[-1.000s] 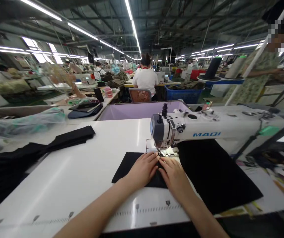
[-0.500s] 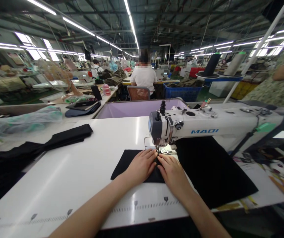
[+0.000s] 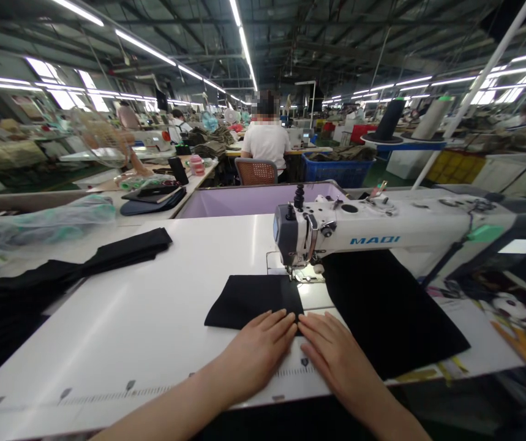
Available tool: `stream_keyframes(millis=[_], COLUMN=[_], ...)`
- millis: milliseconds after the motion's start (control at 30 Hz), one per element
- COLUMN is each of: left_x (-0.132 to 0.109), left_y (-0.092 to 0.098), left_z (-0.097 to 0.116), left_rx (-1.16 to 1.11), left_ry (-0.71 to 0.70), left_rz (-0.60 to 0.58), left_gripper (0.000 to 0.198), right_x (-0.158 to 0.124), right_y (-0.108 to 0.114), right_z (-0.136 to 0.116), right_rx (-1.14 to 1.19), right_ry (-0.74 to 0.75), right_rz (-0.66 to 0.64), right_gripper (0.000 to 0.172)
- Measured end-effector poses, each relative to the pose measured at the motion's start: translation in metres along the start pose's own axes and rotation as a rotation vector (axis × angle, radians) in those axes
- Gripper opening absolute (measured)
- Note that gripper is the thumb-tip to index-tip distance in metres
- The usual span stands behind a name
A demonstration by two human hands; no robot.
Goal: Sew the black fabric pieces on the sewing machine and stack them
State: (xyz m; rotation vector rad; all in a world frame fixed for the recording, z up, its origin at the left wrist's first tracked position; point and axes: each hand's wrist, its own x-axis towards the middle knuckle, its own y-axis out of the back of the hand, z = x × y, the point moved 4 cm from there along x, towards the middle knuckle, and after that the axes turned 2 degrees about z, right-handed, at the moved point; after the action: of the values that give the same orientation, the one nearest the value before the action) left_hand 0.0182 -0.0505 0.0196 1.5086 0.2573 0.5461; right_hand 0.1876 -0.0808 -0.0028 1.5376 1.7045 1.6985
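Observation:
A folded piece of black fabric (image 3: 256, 300) lies flat on the white sewing table, its far right corner at the presser foot of the sewing machine (image 3: 359, 229). My left hand (image 3: 267, 343) rests flat on the near edge of this fabric, fingers stretched out. Beside it, my right hand (image 3: 331, 343) lies palm down with its fingers extended, fingertips at the fabric's near right corner. The two hands almost touch at the fingertips. Under the machine arm, to the right, spreads a larger black fabric panel (image 3: 391, 312).
More folded black fabric (image 3: 127, 251) lies at the table's left side. A purple-lined bin (image 3: 244, 199) stands behind the table. Thread cones (image 3: 389, 119) sit on a stand at the right. Farther ahead, a person in a white top (image 3: 266, 144) sits facing away.
Both hands have slid back toward me, from beside the presser foot to the fabric's near edge. The fabric has stayed nearly in place. A person at the far right has left the view.

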Motion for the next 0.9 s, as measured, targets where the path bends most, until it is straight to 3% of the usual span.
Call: stream_keyframes(millis=[600, 900], left_x=[0.041, 0.057], left_y=[0.004, 0.004], left_z=[-0.066, -0.094], left_rx=[-0.04, -0.034], left_ry=[0.033, -0.006], left_rz=[0.099, 0.106], left_gripper=[0.038, 0.038], right_x=[0.066, 0.061], right_y=[0.003, -0.003], right_z=[0.025, 0.03], right_rx=[0.063, 0.113], right_ry=[-0.044, -0.079], right_rz=[-0.028, -0.02], right_gripper=[0.022, 0.026])
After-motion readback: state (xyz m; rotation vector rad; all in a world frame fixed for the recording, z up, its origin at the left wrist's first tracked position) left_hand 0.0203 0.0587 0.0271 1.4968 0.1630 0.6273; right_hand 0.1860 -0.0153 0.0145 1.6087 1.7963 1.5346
